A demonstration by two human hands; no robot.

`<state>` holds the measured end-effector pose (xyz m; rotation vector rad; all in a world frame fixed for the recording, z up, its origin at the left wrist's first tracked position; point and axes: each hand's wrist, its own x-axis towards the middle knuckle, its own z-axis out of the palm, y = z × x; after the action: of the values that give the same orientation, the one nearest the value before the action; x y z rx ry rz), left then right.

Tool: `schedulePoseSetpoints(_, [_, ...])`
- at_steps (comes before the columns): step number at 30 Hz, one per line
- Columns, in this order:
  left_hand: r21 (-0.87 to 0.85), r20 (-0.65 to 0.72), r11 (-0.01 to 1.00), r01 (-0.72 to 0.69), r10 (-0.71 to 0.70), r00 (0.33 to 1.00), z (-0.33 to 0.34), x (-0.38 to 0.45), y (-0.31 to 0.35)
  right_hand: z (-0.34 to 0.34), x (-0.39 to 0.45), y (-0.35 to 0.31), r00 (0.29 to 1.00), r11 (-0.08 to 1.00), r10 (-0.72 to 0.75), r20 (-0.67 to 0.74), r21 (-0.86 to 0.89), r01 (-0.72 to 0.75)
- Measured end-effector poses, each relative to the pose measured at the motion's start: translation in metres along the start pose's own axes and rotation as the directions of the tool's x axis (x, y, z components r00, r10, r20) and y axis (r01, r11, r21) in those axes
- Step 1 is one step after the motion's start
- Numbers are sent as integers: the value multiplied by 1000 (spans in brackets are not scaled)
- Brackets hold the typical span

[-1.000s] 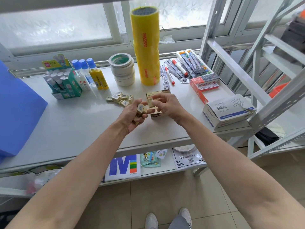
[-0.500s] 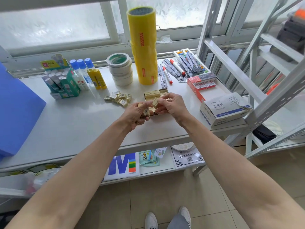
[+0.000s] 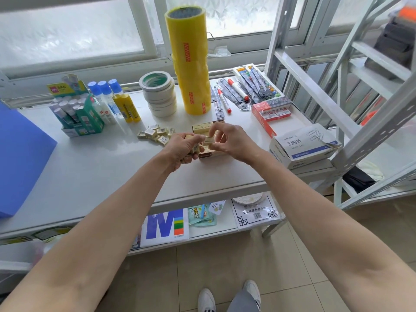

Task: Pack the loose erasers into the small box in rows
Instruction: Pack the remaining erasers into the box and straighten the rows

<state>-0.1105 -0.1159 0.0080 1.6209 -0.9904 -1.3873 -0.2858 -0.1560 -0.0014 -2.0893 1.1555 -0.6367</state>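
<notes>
Bright, diffuse daylight enters through the frosted window (image 3: 74, 39) across the top of the frame, leaving soft glare on the white table (image 3: 94, 167) at centre. Shadows are faint, focus is sharp at centre, and wide-angle distortion bends the shelving frame (image 3: 337, 91) at the right edge.

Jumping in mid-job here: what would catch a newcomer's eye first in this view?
The tall stack of yellow tape rolls at the back of the table stands out most. At the middle, the left hand holds several erasers while the right hand pinches one eraser over the small box. A loose pile of erasers lies just left of the box.
</notes>
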Motion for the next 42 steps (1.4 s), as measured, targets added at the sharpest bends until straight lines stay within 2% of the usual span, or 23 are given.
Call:
schedulePoseSetpoints(3, [39, -144, 999, -23, 28, 989, 2, 3, -6, -4, 10, 8, 993, 993, -19, -114, -121, 5])
schedulePoseSetpoints(6, [201, -300, 979, -32, 92, 950, -1, 12, -17, -12, 25, 18, 971, 972, 31, -237, -221, -85])
schedulePoseSetpoints(9, [284, -313, 958, -29, 121, 942, 0, 17, -24, -17, 40, 22, 971, 947, 91, -222, -282, -154])
schedulePoseSetpoints(14, [499, -304, 866, -19, 196, 932, 4, 17, -26, -15, 57, 20, 985, 897, 96, -146, -416, -149])
schedulePoseSetpoints(19, [536, -291, 844, -27, 215, 932, 4, 14, -25, -12, 64, 22, 987, 866, 100, -128, -477, -150])
schedulePoseSetpoints(29, [583, -294, 812, -25, 240, 925, 5, 11, -24, -2, 59, 24, 975, 886, 87, -204, -432, -169])
schedulePoseSetpoints(40, [574, -284, 819, -22, 224, 932, 2, 11, -25, 1, 48, 20, 972, 866, 79, -221, -467, -177])
schedulePoseSetpoints(42, [504, -322, 862, -49, 240, 916, 0, 8, -23, 0, 43, 17, 964, 879, 60, -258, -443, -173])
